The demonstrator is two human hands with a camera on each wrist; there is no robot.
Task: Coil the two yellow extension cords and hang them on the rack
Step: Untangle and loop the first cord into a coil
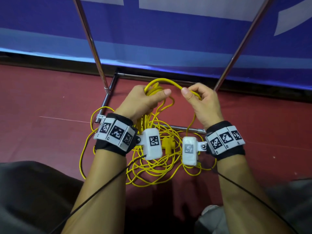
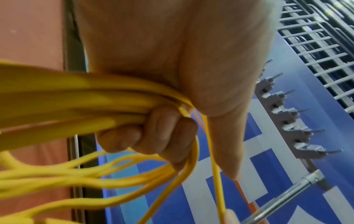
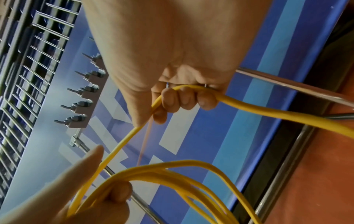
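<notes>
Overhead, left hand (image 1: 141,100) fingers clenching cord coils (image 1: 152,89), right hand (image 1: 205,103) pinching one strand.

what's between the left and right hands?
Head view: a single arching span of yellow cord runs from the coil in the left hand to the right hand; nothing else between.
</notes>
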